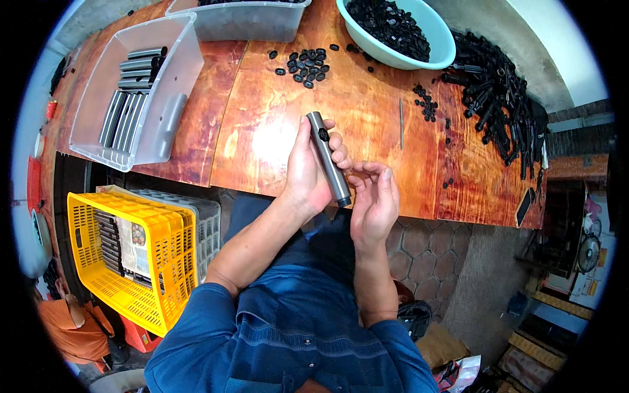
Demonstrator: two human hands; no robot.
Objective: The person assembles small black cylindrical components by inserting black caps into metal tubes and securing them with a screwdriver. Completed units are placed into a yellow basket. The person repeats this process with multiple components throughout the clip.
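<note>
My left hand (303,165) is wrapped round a dark grey metal tube (333,165), held at a slant above the table's front edge. A black oval fitting (323,134) is set in the tube's side near its upper end, and the lower end is black. Beside that lower end is my right hand (375,208), palm turned up and fingers loosely bent and apart. Its fingertips are close to the tube; whether they touch it I cannot tell. Beyond my hands a group of small black oval pieces (306,67) lies on the wooden table (262,105).
A clear plastic bin (187,62) holds several metal tubes at the left. Far back are another clear bin (246,27) and a pale blue basin (400,60) of black parts. Black parts (491,98) are heaped at right, near a thin metal rod (401,124). A yellow crate (173,245) stands below left.
</note>
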